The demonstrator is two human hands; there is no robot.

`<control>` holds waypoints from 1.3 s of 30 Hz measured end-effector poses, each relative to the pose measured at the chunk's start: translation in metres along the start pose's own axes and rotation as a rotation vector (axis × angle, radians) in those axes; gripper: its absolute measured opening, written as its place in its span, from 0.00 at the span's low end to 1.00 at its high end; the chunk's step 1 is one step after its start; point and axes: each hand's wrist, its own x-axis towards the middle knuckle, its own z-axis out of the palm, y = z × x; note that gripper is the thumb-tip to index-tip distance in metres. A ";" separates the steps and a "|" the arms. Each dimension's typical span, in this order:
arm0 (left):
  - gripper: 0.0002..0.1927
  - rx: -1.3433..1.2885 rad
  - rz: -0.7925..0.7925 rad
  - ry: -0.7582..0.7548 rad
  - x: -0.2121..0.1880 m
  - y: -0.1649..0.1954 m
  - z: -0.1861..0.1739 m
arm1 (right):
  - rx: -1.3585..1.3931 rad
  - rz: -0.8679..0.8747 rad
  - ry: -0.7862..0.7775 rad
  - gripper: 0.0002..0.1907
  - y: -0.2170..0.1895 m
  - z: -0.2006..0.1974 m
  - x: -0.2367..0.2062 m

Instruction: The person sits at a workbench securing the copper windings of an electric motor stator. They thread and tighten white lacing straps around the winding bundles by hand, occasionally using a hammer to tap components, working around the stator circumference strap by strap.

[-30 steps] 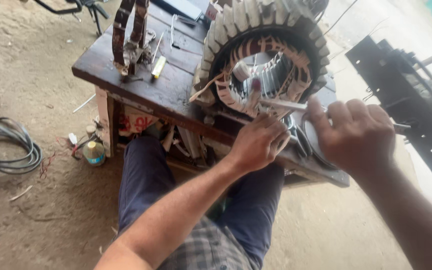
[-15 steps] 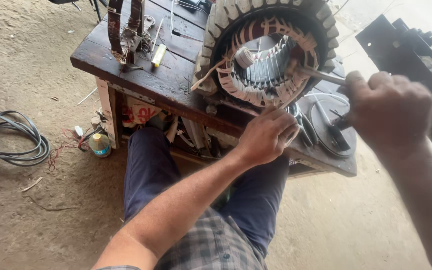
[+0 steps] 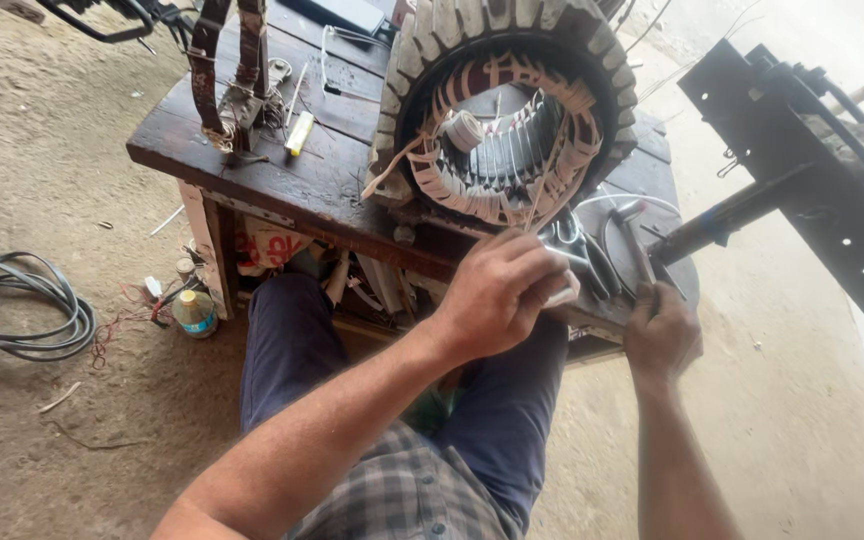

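Note:
A big ribbed motor stator (image 3: 407, 90) with pale coil windings (image 3: 452, 185) stands on a dark wooden table (image 3: 292, 175). My left hand (image 3: 502, 290) is at the table's near edge just below the stator, fingers pinched on a small white strip (image 3: 562, 296). A thin pale stick (image 3: 547, 165) rises from near that hand into the stator's bore. My right hand (image 3: 660, 328) is lower and to the right, at the table's edge, closed around the handle of a grey metal tool (image 3: 634, 238) that lies among other tools.
A strap-wrapped metal part (image 3: 227, 80) and a yellow object (image 3: 299, 133) lie on the table's far left. Coiled grey cables (image 3: 22, 315) and a small bottle (image 3: 193, 312) are on the dirt floor to the left. A black metal frame (image 3: 812, 170) juts in at right.
My right hand has dropped from beside the stator's right rim down to the table's edge. My left hand has stayed by the near edge.

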 end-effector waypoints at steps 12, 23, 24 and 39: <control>0.05 0.212 0.217 0.010 0.007 0.036 0.034 | 0.741 -0.063 -0.280 0.14 -0.091 -0.066 0.084; 0.13 -0.215 -0.416 0.128 0.075 -0.034 0.026 | 1.632 0.319 -0.539 0.07 -0.160 -0.160 0.131; 0.15 -0.290 -0.430 0.124 0.088 -0.042 0.026 | 1.638 0.291 -0.541 0.07 -0.157 -0.161 0.132; 0.09 -0.003 -0.475 -0.071 0.145 -0.039 0.037 | 1.600 0.157 -0.615 0.07 -0.128 -0.153 0.127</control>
